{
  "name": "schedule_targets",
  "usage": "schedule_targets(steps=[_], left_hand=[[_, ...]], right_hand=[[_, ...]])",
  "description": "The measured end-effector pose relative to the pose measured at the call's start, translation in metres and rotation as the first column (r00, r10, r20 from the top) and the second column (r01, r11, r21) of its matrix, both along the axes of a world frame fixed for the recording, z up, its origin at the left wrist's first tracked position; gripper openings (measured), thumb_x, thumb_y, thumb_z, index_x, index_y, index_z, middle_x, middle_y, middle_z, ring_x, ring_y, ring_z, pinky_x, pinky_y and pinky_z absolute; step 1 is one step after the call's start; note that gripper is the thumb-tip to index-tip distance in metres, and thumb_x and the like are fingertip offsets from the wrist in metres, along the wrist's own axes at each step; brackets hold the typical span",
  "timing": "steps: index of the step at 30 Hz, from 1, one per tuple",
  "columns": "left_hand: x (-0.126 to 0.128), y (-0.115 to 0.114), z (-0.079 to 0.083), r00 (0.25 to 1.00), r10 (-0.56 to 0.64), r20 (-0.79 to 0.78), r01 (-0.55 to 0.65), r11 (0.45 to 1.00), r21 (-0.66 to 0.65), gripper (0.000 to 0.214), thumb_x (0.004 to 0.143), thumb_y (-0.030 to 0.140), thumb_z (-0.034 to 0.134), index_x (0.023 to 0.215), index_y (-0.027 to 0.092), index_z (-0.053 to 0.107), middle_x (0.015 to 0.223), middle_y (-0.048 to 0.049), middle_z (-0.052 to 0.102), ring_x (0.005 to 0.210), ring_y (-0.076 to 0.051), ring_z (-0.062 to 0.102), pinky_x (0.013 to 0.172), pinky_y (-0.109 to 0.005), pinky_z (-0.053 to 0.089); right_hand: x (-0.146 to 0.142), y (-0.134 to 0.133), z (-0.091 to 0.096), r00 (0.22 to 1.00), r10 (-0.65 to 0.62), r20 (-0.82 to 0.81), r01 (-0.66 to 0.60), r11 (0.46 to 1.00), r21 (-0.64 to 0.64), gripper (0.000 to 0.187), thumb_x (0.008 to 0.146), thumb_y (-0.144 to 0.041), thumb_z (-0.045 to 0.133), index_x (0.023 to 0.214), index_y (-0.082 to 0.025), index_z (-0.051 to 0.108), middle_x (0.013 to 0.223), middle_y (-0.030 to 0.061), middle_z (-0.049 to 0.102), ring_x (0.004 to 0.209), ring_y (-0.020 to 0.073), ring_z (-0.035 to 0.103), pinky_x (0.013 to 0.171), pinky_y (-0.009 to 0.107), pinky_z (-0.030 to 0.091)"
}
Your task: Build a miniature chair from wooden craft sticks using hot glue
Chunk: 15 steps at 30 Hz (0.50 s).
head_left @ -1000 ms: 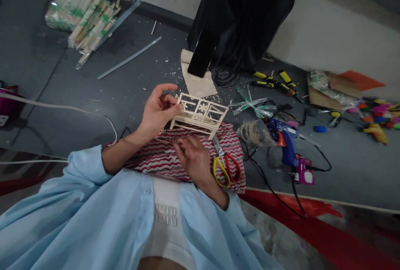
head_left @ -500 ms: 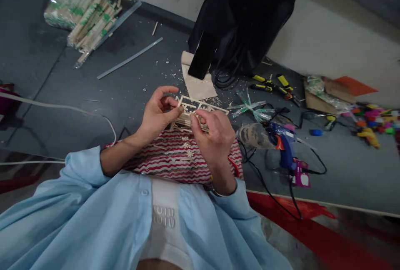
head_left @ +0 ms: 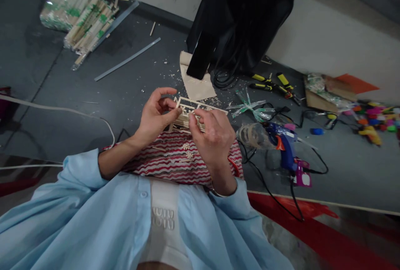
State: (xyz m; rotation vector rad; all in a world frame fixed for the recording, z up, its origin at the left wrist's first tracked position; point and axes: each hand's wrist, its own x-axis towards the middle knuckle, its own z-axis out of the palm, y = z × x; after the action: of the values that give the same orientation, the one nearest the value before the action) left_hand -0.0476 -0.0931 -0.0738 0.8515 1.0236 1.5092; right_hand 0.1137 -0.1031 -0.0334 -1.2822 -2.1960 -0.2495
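A small framework of pale wooden sticks is held over a red-and-white striped cloth. My left hand grips its left end between thumb and fingers. My right hand is closed in a pinch at the middle of the framework, and whatever its fingertips hold is too small to make out. The right hand hides part of the framework. Below it on the cloth lie small flower-shaped wooden pieces and a few loose sticks.
To the right are a blue glue gun, a clear plastic bottle, yellow-black pliers and colourful pompoms. Behind the hands, a phone rests on beige paper. Bagged sticks and a metal ruler lie left.
Both hands stay at the framework with almost the same grip. The view has shifted very slightly; nothing is visibly picked up or let go.
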Motion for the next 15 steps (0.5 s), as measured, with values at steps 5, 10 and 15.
schedule_targets(steps=[5,10,15], left_hand=[[-0.001,-0.0004,-0.0014,1.0,-0.013,-0.013,0.013,1.0,0.004,0.049,0.068,0.015,0.082,0.11,0.02,0.058,0.072,0.0063,0.067,0.063,-0.006,0.062,0.062,-0.017,0.051],[-0.0011,-0.0007,-0.0029,1.0,-0.022,-0.021,0.022,1.0,0.008,0.048,0.07,0.017,0.082,0.112,0.02,0.058,0.074,0.0061,0.066,0.065,-0.006,0.062,0.064,-0.017,0.051],[-0.0009,-0.0004,-0.0029,0.999,-0.029,-0.027,0.029,0.999,0.013,0.048,0.07,0.018,0.081,0.111,0.02,0.057,0.074,0.0063,0.065,0.064,-0.006,0.061,0.063,-0.018,0.051]], right_hand=[[-0.0015,0.0008,0.0007,1.0,-0.005,-0.005,0.004,1.0,-0.017,0.017,0.102,-0.028,0.057,0.098,-0.019,0.07,0.08,0.0033,0.069,0.08,0.0174,0.064,0.074,0.03,0.046],[0.0003,0.0036,0.0028,0.999,0.027,0.041,-0.027,0.999,0.018,0.016,0.102,-0.028,0.058,0.098,-0.019,0.07,0.083,0.0033,0.071,0.081,0.0169,0.065,0.075,0.029,0.047],[0.0033,0.0065,0.0079,0.99,0.047,0.131,-0.049,0.999,0.015,0.018,0.102,-0.028,0.057,0.096,-0.018,0.07,0.083,0.0037,0.07,0.082,0.0182,0.063,0.074,0.03,0.045]])
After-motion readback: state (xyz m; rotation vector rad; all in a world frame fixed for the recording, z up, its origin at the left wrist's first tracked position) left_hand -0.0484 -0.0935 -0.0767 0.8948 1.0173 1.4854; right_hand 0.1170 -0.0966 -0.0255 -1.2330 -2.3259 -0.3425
